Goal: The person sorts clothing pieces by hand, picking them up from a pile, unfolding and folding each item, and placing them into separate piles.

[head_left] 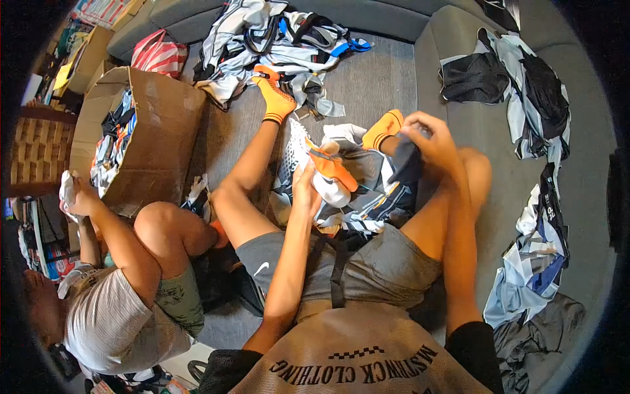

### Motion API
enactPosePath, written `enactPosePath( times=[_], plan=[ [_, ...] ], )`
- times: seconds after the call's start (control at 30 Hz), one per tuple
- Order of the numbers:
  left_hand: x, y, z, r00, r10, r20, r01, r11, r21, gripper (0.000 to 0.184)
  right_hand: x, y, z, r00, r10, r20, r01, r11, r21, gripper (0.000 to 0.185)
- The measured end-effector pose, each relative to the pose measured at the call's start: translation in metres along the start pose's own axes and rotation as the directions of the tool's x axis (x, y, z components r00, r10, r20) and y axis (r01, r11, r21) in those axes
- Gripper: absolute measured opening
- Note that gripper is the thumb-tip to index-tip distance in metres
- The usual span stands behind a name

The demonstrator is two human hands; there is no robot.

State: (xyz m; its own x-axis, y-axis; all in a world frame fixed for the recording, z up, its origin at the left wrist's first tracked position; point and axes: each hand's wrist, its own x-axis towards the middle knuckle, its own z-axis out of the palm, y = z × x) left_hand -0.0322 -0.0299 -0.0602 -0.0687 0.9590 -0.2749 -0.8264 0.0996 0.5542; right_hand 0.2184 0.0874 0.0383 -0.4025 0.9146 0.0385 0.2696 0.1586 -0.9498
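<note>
My left hand [304, 192] is closed around a small bunch of orange and white fabric pieces [338, 169], held over my lap. In my right hand [433, 139], raised above my right knee, the fingers pinch a dark fabric piece [407, 161] that hangs down to the left. Between my legs, under both hands, lies a heap of fabric scraps [374, 213] in white, grey, navy and orange. White mesh fabric [294, 150] lies just beyond my left hand. My feet wear orange socks [279, 98].
At the left stands a cardboard box [161, 128] filled with fabric pieces. Another person [125, 308] sits beside me, a white piece in hand. A large fabric pile [262, 46] covers the floor ahead. More scraps [535, 262] lie along the grey sofa [453, 39] at right.
</note>
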Motion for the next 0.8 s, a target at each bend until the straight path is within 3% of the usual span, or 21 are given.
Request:
enactPosePath(
  times=[0.17,0.3,0.47,0.8],
  plan=[
    [0.004,0.001,-0.015,1.0,0.011,0.003,-0.011,0.993,0.122,0.037,0.002,0.001,-0.001,0.994,-0.082,0.07,0.085,0.996,-0.033,0.008],
    [0.003,-0.001,-0.016,0.999,-0.033,-0.005,0.034,0.996,0.077,0.036,0.0,-0.001,-0.011,0.996,0.076,0.047,-0.083,0.981,0.173,0.009],
    [0.002,-0.001,-0.01,0.997,-0.076,0.014,0.075,0.996,0.049,0.036,0.0,-0.003,-0.004,0.993,0.101,0.06,-0.114,0.95,0.289,0.01],
    [0.002,-0.007,-0.016,0.998,-0.044,-0.033,0.045,0.999,0.031,0.035,0.002,0.004,-0.006,0.996,0.075,0.045,-0.082,0.98,0.183,0.01]
  ],
)
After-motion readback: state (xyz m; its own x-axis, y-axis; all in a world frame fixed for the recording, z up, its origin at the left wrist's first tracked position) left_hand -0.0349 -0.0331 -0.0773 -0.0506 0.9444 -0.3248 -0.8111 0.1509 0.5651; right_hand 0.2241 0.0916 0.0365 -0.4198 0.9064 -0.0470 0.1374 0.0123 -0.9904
